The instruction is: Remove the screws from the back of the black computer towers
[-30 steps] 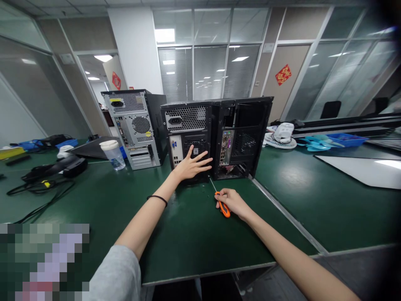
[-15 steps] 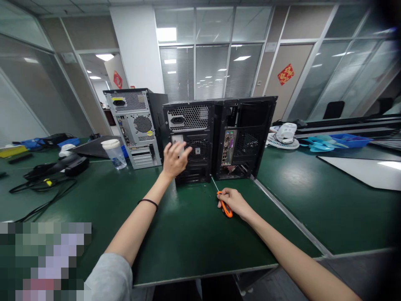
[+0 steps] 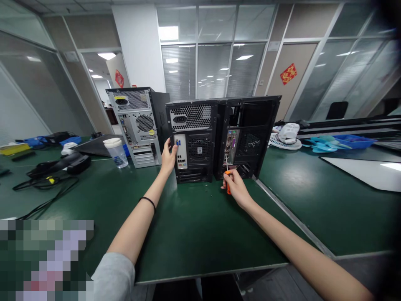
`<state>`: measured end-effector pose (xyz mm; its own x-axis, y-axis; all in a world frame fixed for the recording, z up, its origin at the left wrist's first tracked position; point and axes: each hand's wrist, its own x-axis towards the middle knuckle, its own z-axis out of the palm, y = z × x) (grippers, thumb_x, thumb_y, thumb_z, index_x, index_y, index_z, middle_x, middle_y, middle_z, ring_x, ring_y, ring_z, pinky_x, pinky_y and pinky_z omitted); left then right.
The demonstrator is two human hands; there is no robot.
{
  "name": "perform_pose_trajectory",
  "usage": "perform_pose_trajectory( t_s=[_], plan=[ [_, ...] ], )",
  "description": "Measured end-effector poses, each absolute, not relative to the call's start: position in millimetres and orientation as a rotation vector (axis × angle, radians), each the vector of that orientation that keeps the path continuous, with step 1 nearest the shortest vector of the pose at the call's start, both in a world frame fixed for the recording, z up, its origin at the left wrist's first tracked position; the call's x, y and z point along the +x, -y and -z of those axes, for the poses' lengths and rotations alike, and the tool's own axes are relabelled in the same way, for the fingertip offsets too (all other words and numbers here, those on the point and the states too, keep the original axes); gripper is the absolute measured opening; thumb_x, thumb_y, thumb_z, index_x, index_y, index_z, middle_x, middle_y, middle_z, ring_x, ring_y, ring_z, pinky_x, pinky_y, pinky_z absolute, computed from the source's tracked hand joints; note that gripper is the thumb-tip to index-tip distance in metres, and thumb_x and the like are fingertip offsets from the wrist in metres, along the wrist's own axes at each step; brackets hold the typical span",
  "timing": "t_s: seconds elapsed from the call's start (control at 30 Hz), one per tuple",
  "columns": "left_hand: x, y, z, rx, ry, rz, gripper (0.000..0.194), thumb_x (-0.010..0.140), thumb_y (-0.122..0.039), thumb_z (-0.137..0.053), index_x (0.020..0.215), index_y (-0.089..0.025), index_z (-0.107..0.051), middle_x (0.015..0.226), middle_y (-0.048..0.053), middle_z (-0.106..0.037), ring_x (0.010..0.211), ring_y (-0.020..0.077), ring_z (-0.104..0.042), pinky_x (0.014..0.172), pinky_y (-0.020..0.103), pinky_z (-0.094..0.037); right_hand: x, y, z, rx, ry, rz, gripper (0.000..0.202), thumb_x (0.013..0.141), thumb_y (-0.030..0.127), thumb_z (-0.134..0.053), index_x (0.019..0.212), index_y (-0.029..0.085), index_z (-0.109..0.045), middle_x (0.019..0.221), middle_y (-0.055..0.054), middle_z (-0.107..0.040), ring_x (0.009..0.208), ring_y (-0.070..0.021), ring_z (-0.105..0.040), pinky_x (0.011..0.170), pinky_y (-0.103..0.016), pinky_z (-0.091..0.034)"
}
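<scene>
My left hand [image 3: 168, 158] grips the left edge of the middle black computer case [image 3: 190, 174]. Its thumb lies by the port panel [image 3: 182, 152] and its fingers are at the side. In my right hand [image 3: 239, 190] is a screwdriver [image 3: 228, 190] with an orange handle. The thin shaft points up at the lower back of the right-hand black computer case [image 3: 268, 138], near its metal port plate [image 3: 231, 146]. Whether the tip touches is unclear. Both black cases stand upright side by side, backs towards me.
A third computer case [image 3: 145, 140] with a silver back stands at left, beside a lidded plastic cup [image 3: 115, 152]. Black cables and a headset-like item [image 3: 78, 164] lie further left. A blue tray [image 3: 355, 141] and white panel [image 3: 366, 171] lie right. Tiny bits sit before the cases.
My left hand has moved from in front of the middle case's port panel to its left edge. My right hand has lifted the screwdriver from the table-level gap up towards the right-hand case's back.
</scene>
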<state>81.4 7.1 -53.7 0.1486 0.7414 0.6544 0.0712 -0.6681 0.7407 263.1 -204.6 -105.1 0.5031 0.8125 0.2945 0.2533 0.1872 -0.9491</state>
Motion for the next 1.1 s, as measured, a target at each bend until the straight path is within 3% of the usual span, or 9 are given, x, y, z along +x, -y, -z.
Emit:
perform_pose_trajectory(
  t_s=[0.1, 0.3, 0.53, 0.7, 0.93, 1.1],
  plan=[
    [84, -8, 58, 1.893, -0.738, -1.548, 0.076, 0.080, -0.070, -0.039, 0.136, -0.019, -0.038, 0.138, 0.015, -0.048, 0.125, 0.0260, -0.048, 0.104, 0.041, -0.038, 267, 193, 103, -1.484, 1.110, -0.343, 0.026, 0.080, 0.047, -0.050, 0.089, 0.023, -0.041, 0.064, 0.005, -0.048, 0.053, -0.0127, -0.051, 0.054, -0.026, -0.043],
    [85, -8, 64, 1.912, -0.731, -1.595, 0.075, 0.080, -0.068, -0.042, 0.140, -0.024, -0.032, 0.139, 0.011, -0.048, 0.127, 0.0241, -0.047, 0.105, 0.039, -0.038, 266, 168, 102, -1.586, 1.241, -0.011, 0.023, 0.078, 0.035, -0.058, 0.076, 0.023, -0.037, 0.074, -0.001, -0.058, 0.065, -0.0166, -0.056, 0.068, -0.029, -0.043],
    [85, -5, 71, 2.025, -0.784, -1.538, 0.077, 0.083, -0.065, -0.041, 0.146, -0.027, -0.019, 0.147, 0.008, -0.037, 0.134, 0.0245, -0.039, 0.109, 0.039, -0.034, 272, 147, 115, -1.647, 1.235, -0.062, 0.028, 0.075, 0.021, -0.063, 0.084, 0.024, -0.037, 0.094, -0.007, -0.069, 0.060, -0.0179, -0.065, 0.065, -0.030, -0.047],
    [88, -5, 73, 1.997, -0.775, -1.563, 0.074, 0.085, -0.064, -0.037, 0.146, -0.027, -0.019, 0.148, 0.007, -0.037, 0.134, 0.0232, -0.038, 0.110, 0.038, -0.032, 275, 145, 120, -1.660, 1.207, -0.001, 0.028, 0.077, 0.028, -0.064, 0.082, 0.025, -0.037, 0.100, -0.007, -0.071, 0.053, -0.0170, -0.063, 0.061, -0.030, -0.047],
    [87, -2, 71, 1.975, -0.793, -1.565, 0.075, 0.085, -0.065, -0.036, 0.146, -0.024, -0.022, 0.148, 0.008, -0.037, 0.134, 0.0235, -0.039, 0.110, 0.037, -0.032, 274, 142, 120, -1.579, 1.114, -0.043, 0.037, 0.075, 0.044, -0.065, 0.073, 0.024, -0.033, 0.086, -0.005, -0.073, 0.040, -0.0132, -0.055, 0.051, -0.027, -0.044],
    [87, 1, 69, 1.958, -0.794, -1.559, 0.072, 0.086, -0.063, -0.035, 0.146, -0.024, -0.023, 0.148, 0.007, -0.037, 0.134, 0.0226, -0.038, 0.110, 0.035, -0.032, 279, 135, 127, -1.516, 1.103, 0.012, 0.040, 0.071, 0.052, -0.065, 0.070, 0.024, -0.037, 0.079, -0.006, -0.073, 0.050, -0.0185, -0.062, 0.049, -0.026, -0.043]
  ],
)
